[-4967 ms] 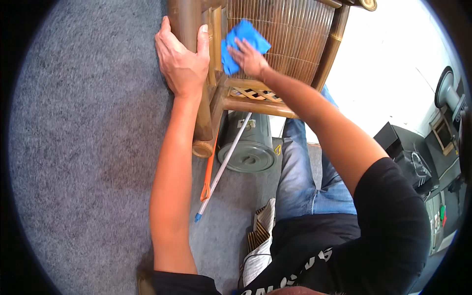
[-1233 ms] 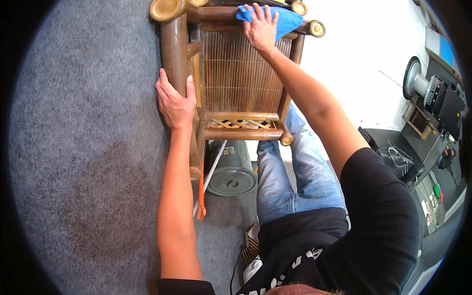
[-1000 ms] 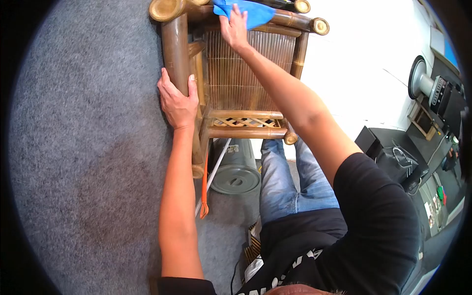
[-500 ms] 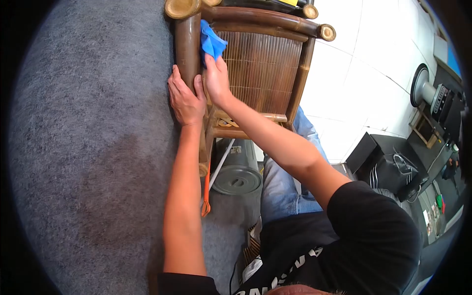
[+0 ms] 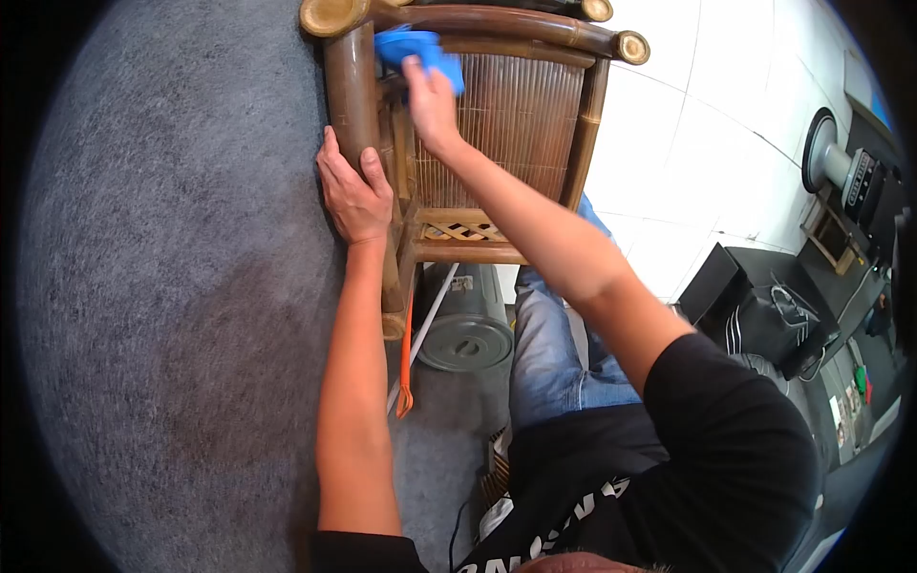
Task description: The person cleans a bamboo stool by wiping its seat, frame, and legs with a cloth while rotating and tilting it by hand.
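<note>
Blue cloth (image 5: pixel 408 44) is bunched under your right hand (image 5: pixel 435 113), fingers partly closed on it with the thumb showing, though blur keeps you from judging how firm that hold is. The cloth lies at the inner upper corner of the bamboo chair (image 5: pixel 535 27), where the thick pole (image 5: pixel 351 91) meets the curved rails beside the slatted panel (image 5: pixel 521 119). Your left hand (image 5: pixel 355 199) is partly open, curved around that pole, thumb to one side and fingers along the other, seemingly steadying it. As for progress, wiping looks under way at this corner, but you can't call any part finished: no clear line separates wiped bamboo from unwiped. The shine on the pole and rails could be moisture or simply varnish. The panel, the lattice strip (image 5: pixel 463 231) and the lower rail (image 5: pixel 468 251) have no cloth on them, and whether they need more work cannot be told.
</note>
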A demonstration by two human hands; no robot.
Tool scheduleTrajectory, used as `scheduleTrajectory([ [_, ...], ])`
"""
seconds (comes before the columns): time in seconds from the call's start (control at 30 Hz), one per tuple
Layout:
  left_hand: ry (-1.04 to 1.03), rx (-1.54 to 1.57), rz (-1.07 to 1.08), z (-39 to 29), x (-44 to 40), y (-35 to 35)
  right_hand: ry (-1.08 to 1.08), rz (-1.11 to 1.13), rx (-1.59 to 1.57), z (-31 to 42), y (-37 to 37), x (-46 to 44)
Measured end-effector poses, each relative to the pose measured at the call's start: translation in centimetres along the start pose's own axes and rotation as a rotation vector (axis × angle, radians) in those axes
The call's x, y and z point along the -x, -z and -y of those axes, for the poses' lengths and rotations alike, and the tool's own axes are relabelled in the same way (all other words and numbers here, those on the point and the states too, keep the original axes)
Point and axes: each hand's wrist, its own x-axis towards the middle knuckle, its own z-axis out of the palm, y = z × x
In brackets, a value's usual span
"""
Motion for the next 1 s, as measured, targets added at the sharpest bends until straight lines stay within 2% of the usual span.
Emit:
scheduleTrajectory([
  [0.03, -0.007, -0.008, -0.005, 0.0, 0.1, 0.0, 0.032, 0.152, 0.192, -1.0, -0.2, -0.9],
  [0.13, -0.026, -0.017, -0.017, 0.3, 0.0, -0.3, 0.176, 0.332, 0.190, -4.2, 0.1, -3.4],
  [0.23, -0.031, -0.019, -0.004, 0.4, 0.3, -0.2, 0.003, 0.491, 0.425, -8.7, 0.7, -8.3],
  [0.33, -0.038, -0.040, -0.004, 0.5, 0.0, -0.4, -0.121, 0.525, 0.596, -11.4, 1.6, -10.6],
  [0.43, -0.013, -0.032, 0.007, 0.2, 0.2, -0.2, -0.159, 0.420, 0.409, -11.8, 0.6, -8.4],
  [0.5, -0.004, -0.017, 0.008, 0.3, 0.2, -0.2, -0.238, 0.264, 0.304, -12.0, -0.1, -5.4],
  [0.57, -0.001, -0.016, 0.003, 0.1, 0.1, -0.2, -0.331, 0.145, -0.032, -14.6, -1.3, -2.0],
  [0.7, -0.038, -0.046, -0.017, 0.3, 0.2, -0.4, -0.315, 0.118, -0.133, -10.9, -1.9, 7.0],
  [0.77, -0.025, -0.041, -0.011, 0.0, 0.5, -0.2, -0.392, 0.052, -0.146, -8.5, -1.5, 9.7],
  [0.87, -0.047, -0.055, -0.018, -0.1, 0.2, -0.4, -0.490, 0.279, 0.004, -8.1, 0.9, 11.0],
  [0.97, -0.080, -0.064, -0.028, 0.1, 0.2, -0.6, -0.323, 0.275, 0.113, -14.2, 1.3, 17.2],
  [1.0, -0.083, -0.067, -0.031, 0.2, 0.3, -0.6, -0.389, 0.308, 0.091, -13.7, 1.7, 16.9],
])
